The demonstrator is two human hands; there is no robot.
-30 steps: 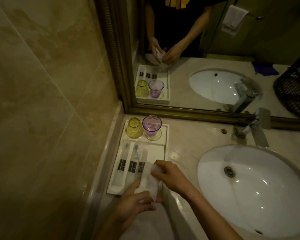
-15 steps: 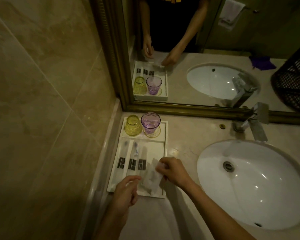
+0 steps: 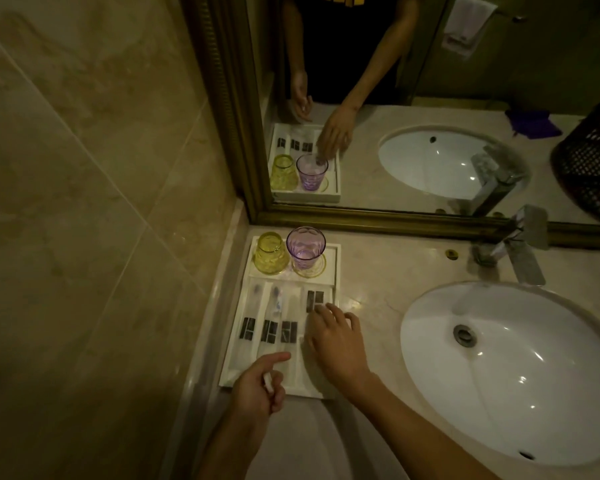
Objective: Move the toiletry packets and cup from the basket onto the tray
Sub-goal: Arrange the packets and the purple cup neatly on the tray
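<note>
A white tray (image 3: 336, 271) sits on the counter in the left corner. At its far end stand a yellow cup (image 3: 270, 254) and a purple cup (image 3: 305, 249). Three long clear packets with black labels (image 3: 269, 330) lie side by side in the tray. A fourth toiletry packet (image 3: 314, 299) lies in the tray's right part, under the spread fingers of my right hand (image 3: 336, 341), which rests flat on it. My left hand (image 3: 260, 382) hovers over the tray's near edge, fingers curled and index finger out, with what looks like a small white piece (image 3: 267, 380) pinched in it.
A white sink (image 3: 516, 368) fills the counter to the right, with a chrome faucet (image 3: 520, 251) behind it. The gold-framed mirror (image 3: 395, 221) reflects a black wire basket (image 3: 589, 161) and a purple cloth (image 3: 534, 123). A tiled wall bounds the left.
My right hand has laid the packet down in the tray's right part and now lies flat on it. My left hand let go of it and curled at the tray's near edge.
</note>
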